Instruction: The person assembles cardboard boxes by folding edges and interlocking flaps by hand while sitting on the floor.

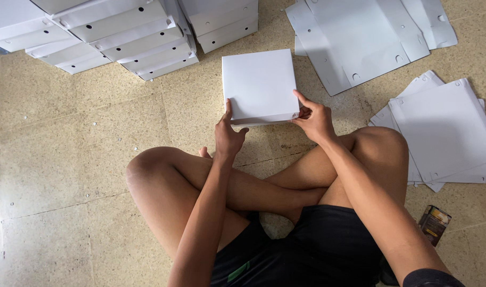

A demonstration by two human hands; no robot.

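Note:
A white square cardboard box point(260, 82) lies on the tan floor in front of my crossed legs. My left hand point(228, 135) grips its near left corner, thumb up along the side. At the near right corner, my right hand point(313, 118) holds the edge with the index finger laid on top. The box's front flap edge shows between the two hands.
Stacks of folded white boxes point(131, 40) stand at the back left and centre. Flat unfolded white cardboard sheets point(360, 37) lie at the back right, with another pile point(445, 130) at the right. A small dark packet point(433, 224) lies near my right knee.

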